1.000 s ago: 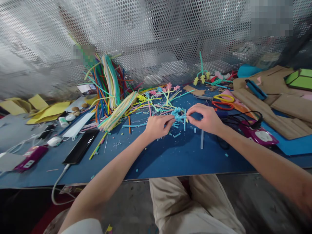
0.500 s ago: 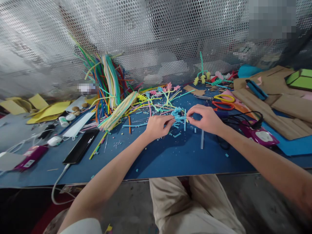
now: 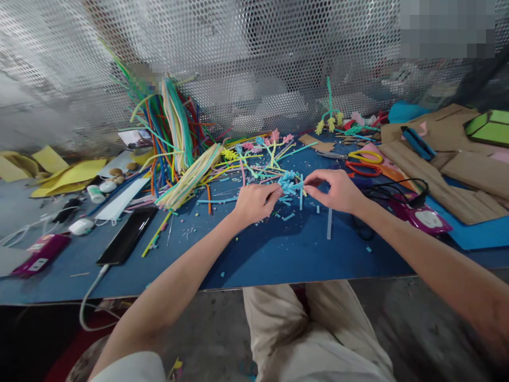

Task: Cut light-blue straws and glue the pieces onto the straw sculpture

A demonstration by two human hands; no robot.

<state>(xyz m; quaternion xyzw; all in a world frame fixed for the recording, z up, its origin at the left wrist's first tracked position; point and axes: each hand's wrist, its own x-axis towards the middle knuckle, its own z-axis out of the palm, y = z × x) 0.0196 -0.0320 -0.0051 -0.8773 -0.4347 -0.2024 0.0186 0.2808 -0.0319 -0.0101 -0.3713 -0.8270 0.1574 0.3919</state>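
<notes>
My left hand (image 3: 254,201) and my right hand (image 3: 336,190) meet over the blue table (image 3: 278,254), both pinching a small light-blue pipe-cleaner flower (image 3: 289,184) between them. The fingers of each hand are curled and pressed onto its twisted stems. Short light-blue cut bits (image 3: 289,216) lie scattered on the table under the hands. Just behind the flower lie several finished pipe-cleaner flowers (image 3: 262,151) in pink, yellow and blue.
A tall bundle of coloured pipe cleaners (image 3: 175,132) leans on the perforated metal wall (image 3: 254,58) at the left. Scissors (image 3: 363,162), a glue stick (image 3: 330,224), a pink glue gun (image 3: 425,217) and cardboard (image 3: 441,170) lie right. A black phone (image 3: 127,236) with its cable lies left.
The view has tilted slightly upward. Both hands stay pinched on the blue flower, with only small finger movements.
</notes>
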